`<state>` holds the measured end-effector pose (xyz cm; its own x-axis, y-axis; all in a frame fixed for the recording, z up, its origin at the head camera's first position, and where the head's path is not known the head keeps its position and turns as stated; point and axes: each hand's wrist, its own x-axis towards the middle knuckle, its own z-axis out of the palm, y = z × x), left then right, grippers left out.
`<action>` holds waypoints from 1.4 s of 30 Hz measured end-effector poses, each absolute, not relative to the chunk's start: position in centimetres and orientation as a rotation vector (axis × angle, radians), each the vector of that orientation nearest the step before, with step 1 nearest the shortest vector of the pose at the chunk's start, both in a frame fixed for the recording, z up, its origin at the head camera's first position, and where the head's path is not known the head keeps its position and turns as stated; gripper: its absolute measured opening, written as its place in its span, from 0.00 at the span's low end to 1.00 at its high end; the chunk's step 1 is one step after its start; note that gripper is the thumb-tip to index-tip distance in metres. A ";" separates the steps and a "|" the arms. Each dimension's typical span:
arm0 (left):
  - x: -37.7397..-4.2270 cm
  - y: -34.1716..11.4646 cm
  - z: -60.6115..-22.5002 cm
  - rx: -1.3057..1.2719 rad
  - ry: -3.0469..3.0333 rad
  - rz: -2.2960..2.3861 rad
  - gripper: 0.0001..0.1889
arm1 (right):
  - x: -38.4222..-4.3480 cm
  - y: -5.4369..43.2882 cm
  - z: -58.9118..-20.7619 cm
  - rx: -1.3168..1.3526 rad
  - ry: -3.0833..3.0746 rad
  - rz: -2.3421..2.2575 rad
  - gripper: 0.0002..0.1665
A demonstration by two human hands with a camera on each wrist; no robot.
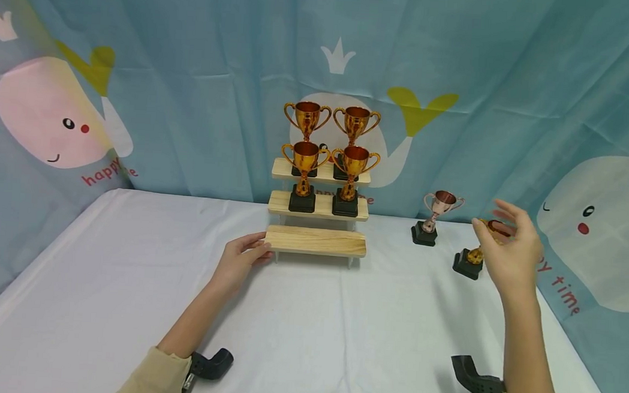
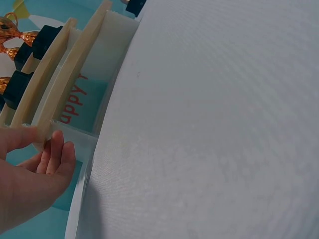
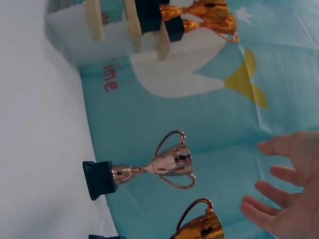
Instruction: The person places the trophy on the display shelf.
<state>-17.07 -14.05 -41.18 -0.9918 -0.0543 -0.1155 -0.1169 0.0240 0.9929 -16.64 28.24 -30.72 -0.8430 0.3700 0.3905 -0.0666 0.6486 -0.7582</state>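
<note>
A three-step wooden display stand [image 1: 317,242] with clear supports stands at the back middle of the table. My left hand [image 1: 239,261] grips the left end of its lowest board, thumb on one side and fingers curled on the other in the left wrist view. Two gold trophies with black bases stand on the middle step, such as the right one [image 1: 355,163], and two more on the top step. My right hand [image 1: 513,251] is raised, fingers apart and holding nothing, partly covering a gold trophy [image 1: 473,257] at the right. Left of that trophy is a rose-gold trophy [image 3: 172,162].
A white cloth [image 1: 306,328] covers the table. Close behind the stand hangs a blue curtain [image 1: 200,123] with whale prints, which also runs along both sides. A black wrist mount [image 1: 476,384] sticks out from the right forearm, another from the left.
</note>
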 end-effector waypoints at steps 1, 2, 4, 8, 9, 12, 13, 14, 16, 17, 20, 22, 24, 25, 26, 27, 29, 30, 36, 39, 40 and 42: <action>-17.1 -14.0 -41.2 -0.187 2.213 2.157 0.24 | -16.6 28.4 -30.7 -0.238 -2.331 1.101 0.35; -17.1 -14.0 -41.2 -0.189 2.213 2.158 0.24 | -16.6 28.6 -30.7 -0.244 -2.322 1.095 0.34; -17.0 -14.0 -41.2 -0.192 2.215 2.155 0.24 | -16.5 28.9 -30.7 -0.257 -2.304 1.072 0.34; -17.0 -14.0 -41.2 -0.194 2.217 2.153 0.24 | -16.4 29.5 -30.8 -0.295 -2.282 1.045 0.33; -17.0 -14.1 -41.2 -0.194 2.216 2.153 0.24 | -16.4 29.7 -30.8 -0.303 -2.278 1.037 0.33; -16.9 -14.1 -41.2 -0.193 2.215 2.150 0.24 | -16.4 30.0 -30.9 -0.325 -2.281 1.016 0.33; -16.9 -14.1 -41.2 -0.191 2.216 2.150 0.24 | -16.4 30.1 -31.0 -0.336 -2.286 1.011 0.34; -16.9 -14.1 -41.2 -0.190 2.217 2.148 0.24 | -16.4 30.1 -31.1 -0.347 -2.293 1.007 0.34; -16.9 -14.1 -41.2 -0.189 2.218 2.145 0.24 | -16.4 30.3 -31.2 -0.369 -2.306 1.004 0.34; -16.9 -14.1 -41.1 -0.189 2.220 2.143 0.24 | -16.4 30.4 -31.2 -0.381 -2.314 1.000 0.34; -16.9 -14.1 -41.1 -0.190 2.219 2.144 0.24 | -16.6 30.8 -31.5 -0.412 -2.347 0.992 0.35; -16.9 -14.1 -41.1 -0.189 2.220 2.146 0.24 | -16.8 31.1 -31.8 -0.438 -2.381 0.984 0.36; -16.9 -14.1 -41.1 -0.188 2.219 2.150 0.24 | -17.1 31.4 -32.2 -0.468 -2.424 0.985 0.38; -16.9 -14.0 -41.0 -0.189 2.220 2.148 0.24 | -17.2 31.6 -32.4 -0.478 -2.442 0.988 0.38; -16.9 -14.0 -41.0 -0.191 2.222 2.146 0.24 | -17.4 31.8 -32.6 -0.485 -2.455 0.998 0.39; -16.9 -14.0 -41.0 -0.194 2.223 2.143 0.24 | -17.6 31.9 -32.8 -0.487 -2.460 1.011 0.40; -16.9 -14.0 -41.0 -0.196 2.227 2.138 0.24 | -17.8 32.2 -33.2 -0.482 -2.468 1.022 0.40; -16.8 -14.0 -41.0 -0.198 2.229 2.134 0.24 | -17.9 32.3 -33.4 -0.478 -2.469 1.029 0.40; -16.8 -14.0 -40.9 -0.207 2.232 2.123 0.24 | -18.4 32.7 -34.5 -0.497 -2.508 1.016 0.40; -16.8 -13.9 -40.9 -0.205 2.232 2.124 0.25 | -18.6 32.7 -34.9 -0.504 -2.511 1.022 0.40; -16.8 -13.9 -40.9 -0.202 2.231 2.126 0.25 | -18.6 32.8 -35.0 -0.500 -2.507 1.027 0.40; -16.8 -13.9 -40.8 -0.204 2.228 2.128 0.24 | -18.6 32.7 -35.2 -0.494 -2.499 1.036 0.40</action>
<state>-16.82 -13.92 -40.84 -0.9898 -0.0587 -0.1297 -0.1322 0.0420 0.9903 -18.64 32.71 -35.20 -0.8623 0.4577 0.2168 0.1700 0.6648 -0.7274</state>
